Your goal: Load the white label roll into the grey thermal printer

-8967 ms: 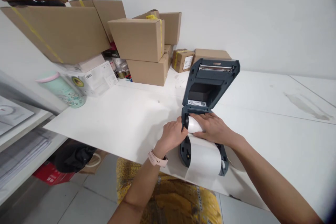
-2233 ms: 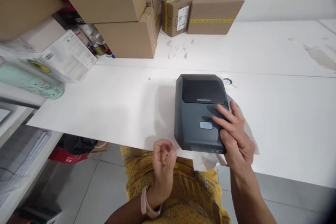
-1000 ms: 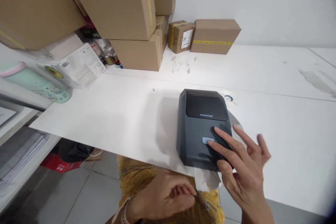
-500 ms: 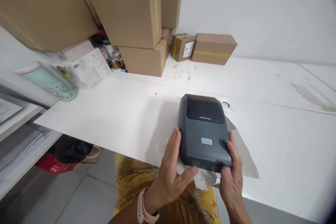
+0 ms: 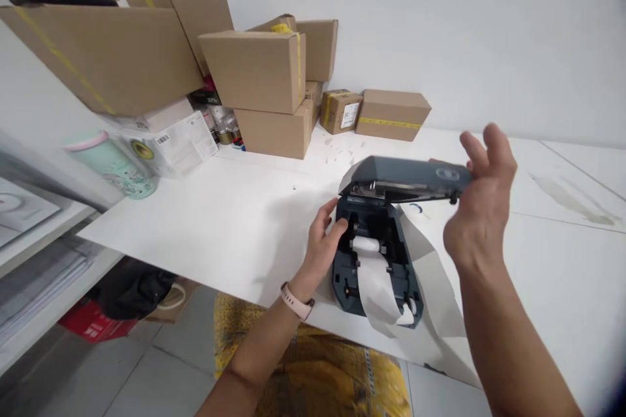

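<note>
A dark grey label printer (image 5: 341, 283) stands on the white table with its lid (image 5: 415, 172) raised. Inside the printer sits a small white paper roll (image 5: 366, 244), and its paper strip (image 5: 374, 283) runs out over the front edge. My left hand (image 5: 323, 241) grips the left side wall, thumb hooked over the rim. My right hand (image 5: 482, 199) holds the lid's free edge; some of its fingers stick up, and the grip is partly hidden. Loose pale paper sheets (image 5: 443, 293) lie to the right of the printer, partly beneath it.
Cardboard boxes (image 5: 254, 71) are stacked at the back left, with two smaller cartons (image 5: 391, 116) by the wall. A mint tumbler (image 5: 115, 163) stands beside a white box (image 5: 178, 146). Shelves (image 5: 44, 228) with papers border the table's left side.
The printer's lid was closed and is now swung up, showing the paper roll inside. My right hand has risen with the lid; my left hand has shifted farther up the printer's left side.
</note>
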Demonstrator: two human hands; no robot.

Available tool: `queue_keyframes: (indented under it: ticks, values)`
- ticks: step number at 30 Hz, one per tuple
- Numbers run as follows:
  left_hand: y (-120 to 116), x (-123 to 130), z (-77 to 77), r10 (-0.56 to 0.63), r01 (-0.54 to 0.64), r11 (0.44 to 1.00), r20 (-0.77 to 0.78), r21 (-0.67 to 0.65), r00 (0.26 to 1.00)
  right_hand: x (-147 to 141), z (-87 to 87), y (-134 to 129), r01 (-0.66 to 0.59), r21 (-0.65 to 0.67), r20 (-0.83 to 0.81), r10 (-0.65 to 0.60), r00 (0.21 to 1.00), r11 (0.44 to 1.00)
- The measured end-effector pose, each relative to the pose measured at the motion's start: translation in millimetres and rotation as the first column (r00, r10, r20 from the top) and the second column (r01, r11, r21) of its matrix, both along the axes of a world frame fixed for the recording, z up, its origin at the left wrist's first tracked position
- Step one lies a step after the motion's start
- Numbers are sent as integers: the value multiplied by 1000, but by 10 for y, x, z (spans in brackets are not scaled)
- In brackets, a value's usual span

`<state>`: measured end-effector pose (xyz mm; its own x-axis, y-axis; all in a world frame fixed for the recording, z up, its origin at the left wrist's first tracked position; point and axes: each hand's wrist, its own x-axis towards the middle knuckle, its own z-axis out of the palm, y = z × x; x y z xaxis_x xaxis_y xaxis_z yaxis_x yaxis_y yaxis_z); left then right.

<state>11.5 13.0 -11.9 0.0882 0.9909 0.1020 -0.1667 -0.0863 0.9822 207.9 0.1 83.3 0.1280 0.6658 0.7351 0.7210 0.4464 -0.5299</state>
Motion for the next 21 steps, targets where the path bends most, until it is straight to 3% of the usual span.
queue_keyframes:
  ticks: [3, 7, 10, 12, 14, 15, 17, 19, 21]
  values:
    - [42, -3, -102, -176, 176, 980, 14, -87, 984, 55, 277, 457, 78, 4, -48, -78, 996, 997]
    - [9, -22, -147, -206, 204, 975, -18, -88, 978, 128, 410, 907, 198, -92, 26, -197, 980, 976]
    - [18, -28, -130, -207, 205, 974, -12, -100, 978, 79, 328, 893, 244, 133, 196, -267, 943, 961]
    - [29, -28, -125, -209, 206, 973, -14, -105, 978, 21, 185, 725, 152, 322, 314, -257, 914, 934]
    - [37, -23, -140, -193, 190, 977, -27, -100, 981, -10, -8, 522, 0, 335, 439, -156, 885, 942]
    - [40, -19, -155, -181, 177, 980, -34, -93, 983, -10, -112, 434, -64, 250, 509, -75, 857, 966]
    - [46, -7, -193, -166, 162, 984, -51, -75, 985, 14, -313, 313, -145, -64, 628, 153, 763, 987]
    - [51, 1, -231, -164, 160, 985, -72, -60, 984, 40, -477, 267, -155, -378, 661, 383, 646, 913]
    - [51, -1, -250, -168, 164, 985, -88, -52, 982, 42, -588, 266, -141, -523, 666, 506, 548, 841]
